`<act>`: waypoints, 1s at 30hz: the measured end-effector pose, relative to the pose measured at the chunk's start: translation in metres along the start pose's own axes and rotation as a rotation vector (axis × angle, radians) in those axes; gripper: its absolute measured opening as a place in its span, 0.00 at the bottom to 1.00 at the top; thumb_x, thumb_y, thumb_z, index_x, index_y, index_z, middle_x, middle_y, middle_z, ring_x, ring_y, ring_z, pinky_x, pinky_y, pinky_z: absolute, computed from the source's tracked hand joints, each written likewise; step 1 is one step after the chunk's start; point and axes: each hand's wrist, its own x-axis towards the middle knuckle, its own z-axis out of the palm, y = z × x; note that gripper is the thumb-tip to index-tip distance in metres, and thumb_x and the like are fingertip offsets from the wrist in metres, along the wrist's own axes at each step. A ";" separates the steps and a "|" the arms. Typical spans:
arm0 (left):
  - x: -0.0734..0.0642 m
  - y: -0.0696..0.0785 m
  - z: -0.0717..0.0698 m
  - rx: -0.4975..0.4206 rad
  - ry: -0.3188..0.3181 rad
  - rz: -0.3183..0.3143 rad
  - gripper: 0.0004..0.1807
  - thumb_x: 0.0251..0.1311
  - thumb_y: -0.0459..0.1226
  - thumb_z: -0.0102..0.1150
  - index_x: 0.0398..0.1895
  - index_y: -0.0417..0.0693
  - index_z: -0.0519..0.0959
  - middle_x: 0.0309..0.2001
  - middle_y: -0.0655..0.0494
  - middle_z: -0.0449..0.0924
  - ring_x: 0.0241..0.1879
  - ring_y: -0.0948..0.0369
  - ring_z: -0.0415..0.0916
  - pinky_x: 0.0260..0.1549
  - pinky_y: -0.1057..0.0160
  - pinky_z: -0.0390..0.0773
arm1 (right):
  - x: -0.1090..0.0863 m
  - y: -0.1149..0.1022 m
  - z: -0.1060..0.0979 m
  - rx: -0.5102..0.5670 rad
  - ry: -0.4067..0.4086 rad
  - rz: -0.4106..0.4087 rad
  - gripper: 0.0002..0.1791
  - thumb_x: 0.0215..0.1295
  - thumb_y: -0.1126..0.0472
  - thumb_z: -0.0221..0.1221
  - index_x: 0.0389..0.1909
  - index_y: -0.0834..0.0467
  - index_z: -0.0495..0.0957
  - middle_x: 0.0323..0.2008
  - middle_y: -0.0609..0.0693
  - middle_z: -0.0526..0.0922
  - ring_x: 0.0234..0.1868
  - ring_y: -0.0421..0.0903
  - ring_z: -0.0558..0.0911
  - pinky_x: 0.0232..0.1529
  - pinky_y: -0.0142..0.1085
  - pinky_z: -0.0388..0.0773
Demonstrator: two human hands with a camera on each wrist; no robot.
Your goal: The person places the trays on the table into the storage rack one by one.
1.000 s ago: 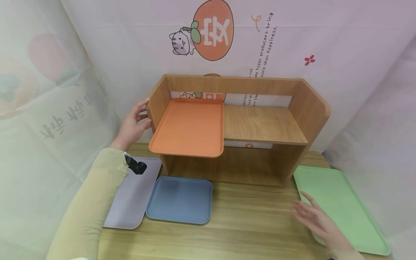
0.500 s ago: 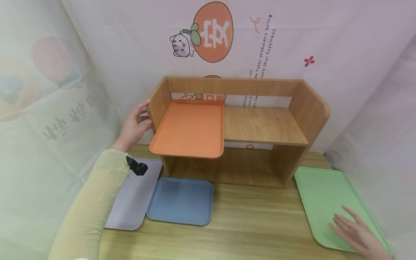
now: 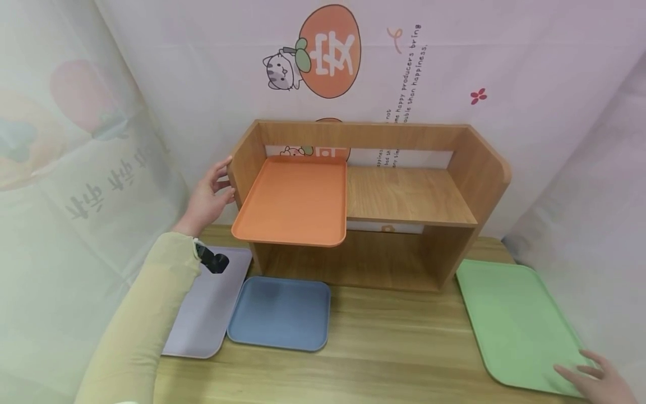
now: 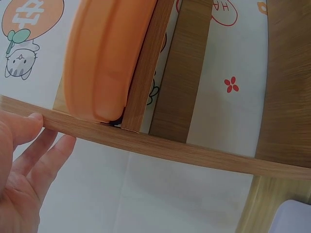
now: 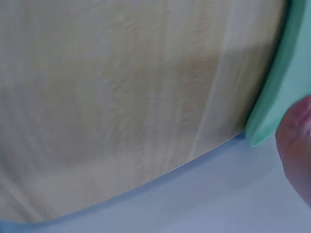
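A small two-tier wooden shelf (image 3: pixel 414 193) stands on the table. My left hand (image 3: pixel 208 196) holds its left side panel; in the left wrist view the thumb and fingers lie on opposite sides of the panel's edge (image 4: pixel 194 154). On the upper board, against that panel, lies an orange tray (image 3: pixel 295 202), jutting past the front. My right hand (image 3: pixel 600 379) is at the near right corner of a green tray (image 3: pixel 520 320), fingers spread and overlapping its edge. Part of the thumb (image 5: pixel 296 145) shows beside the tray's rim in the right wrist view.
A blue tray (image 3: pixel 280 314) lies on the wooden table (image 3: pixel 393 348) before the shelf's left half. Left of it is a lilac tray (image 3: pixel 207 308), partly under my left forearm. Printed white cloth (image 3: pixel 429 73) hangs behind and along both sides.
My right hand has moved right and toward me, from the green tray's left edge across it to the near right corner. The left hand stays on the shelf panel.
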 end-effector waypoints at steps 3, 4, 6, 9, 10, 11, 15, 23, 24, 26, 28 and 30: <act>0.000 0.000 0.000 0.001 -0.002 -0.002 0.40 0.65 0.28 0.50 0.73 0.70 0.51 0.69 0.44 0.58 0.62 0.44 0.67 0.53 0.47 0.76 | -0.001 0.004 0.004 -0.243 0.102 -0.025 0.55 0.59 0.41 0.61 0.68 0.75 0.43 0.56 0.85 0.58 0.46 0.72 0.73 0.37 0.47 0.78; 0.000 0.000 0.000 0.002 0.000 -0.003 0.39 0.65 0.28 0.50 0.73 0.70 0.51 0.69 0.44 0.58 0.62 0.44 0.67 0.53 0.47 0.76 | -0.002 0.005 0.004 -0.294 0.118 -0.052 0.54 0.58 0.41 0.61 0.66 0.77 0.46 0.56 0.85 0.57 0.49 0.78 0.67 0.38 0.52 0.77; -0.001 0.000 0.000 0.006 0.003 -0.002 0.39 0.65 0.28 0.50 0.73 0.70 0.51 0.69 0.44 0.58 0.62 0.44 0.67 0.53 0.47 0.77 | -0.003 0.006 0.005 -0.387 0.150 -0.088 0.53 0.56 0.39 0.61 0.63 0.77 0.50 0.54 0.86 0.57 0.48 0.80 0.66 0.40 0.58 0.74; 0.000 0.000 0.000 0.006 0.007 0.002 0.39 0.65 0.28 0.50 0.73 0.70 0.51 0.69 0.44 0.58 0.62 0.44 0.67 0.53 0.47 0.76 | -0.003 0.007 0.006 -0.495 0.168 -0.068 0.54 0.53 0.35 0.61 0.61 0.77 0.55 0.54 0.85 0.59 0.48 0.79 0.66 0.44 0.64 0.70; 0.001 0.000 0.000 0.009 0.009 0.000 0.39 0.65 0.28 0.50 0.73 0.71 0.51 0.69 0.45 0.58 0.62 0.45 0.67 0.53 0.48 0.77 | -0.002 0.008 0.007 -0.516 0.167 -0.050 0.54 0.52 0.33 0.61 0.60 0.76 0.56 0.54 0.85 0.59 0.48 0.79 0.66 0.45 0.64 0.70; 0.001 0.000 0.000 0.010 0.009 0.000 0.40 0.65 0.28 0.50 0.73 0.71 0.51 0.69 0.45 0.58 0.62 0.45 0.67 0.53 0.48 0.77 | -0.002 0.009 0.008 -0.529 0.159 -0.020 0.55 0.51 0.32 0.61 0.60 0.75 0.56 0.54 0.85 0.59 0.49 0.78 0.65 0.46 0.64 0.69; 0.000 0.001 0.001 0.008 0.008 -0.005 0.40 0.65 0.28 0.50 0.73 0.71 0.50 0.69 0.45 0.58 0.62 0.45 0.66 0.54 0.48 0.76 | 0.001 0.019 0.013 -0.551 0.151 0.065 0.58 0.47 0.30 0.62 0.62 0.72 0.55 0.52 0.84 0.59 0.51 0.78 0.64 0.50 0.65 0.67; 0.000 0.000 0.001 0.006 0.008 0.002 0.40 0.65 0.28 0.50 0.73 0.71 0.51 0.69 0.44 0.58 0.62 0.44 0.66 0.53 0.47 0.76 | 0.006 0.030 0.022 -0.534 0.166 0.146 0.61 0.43 0.29 0.64 0.64 0.69 0.52 0.54 0.85 0.53 0.55 0.78 0.59 0.54 0.69 0.63; 0.000 0.000 0.001 0.007 0.007 0.001 0.40 0.65 0.28 0.50 0.73 0.70 0.50 0.69 0.44 0.58 0.62 0.44 0.66 0.53 0.47 0.76 | 0.006 0.030 0.022 -0.533 0.159 0.142 0.60 0.44 0.30 0.64 0.64 0.69 0.52 0.54 0.85 0.53 0.55 0.79 0.59 0.54 0.70 0.63; 0.000 0.000 0.001 0.010 0.008 0.002 0.40 0.65 0.28 0.50 0.73 0.70 0.51 0.69 0.44 0.58 0.62 0.44 0.66 0.54 0.48 0.76 | 0.006 0.029 0.022 -0.530 0.144 0.141 0.60 0.44 0.31 0.64 0.64 0.69 0.52 0.54 0.85 0.52 0.55 0.79 0.58 0.54 0.70 0.63; 0.000 -0.001 0.001 0.009 0.009 0.004 0.40 0.65 0.27 0.50 0.73 0.70 0.51 0.69 0.44 0.58 0.62 0.44 0.66 0.54 0.48 0.76 | 0.005 0.027 0.021 -0.532 0.121 0.133 0.59 0.45 0.31 0.63 0.64 0.70 0.52 0.54 0.85 0.51 0.54 0.80 0.58 0.53 0.70 0.64; 0.000 -0.001 0.001 0.007 0.011 0.004 0.40 0.64 0.27 0.50 0.73 0.71 0.51 0.69 0.44 0.59 0.62 0.44 0.66 0.54 0.47 0.76 | 0.005 0.025 0.020 -0.545 0.099 0.124 0.59 0.47 0.30 0.62 0.64 0.70 0.52 0.54 0.85 0.51 0.54 0.81 0.59 0.51 0.70 0.65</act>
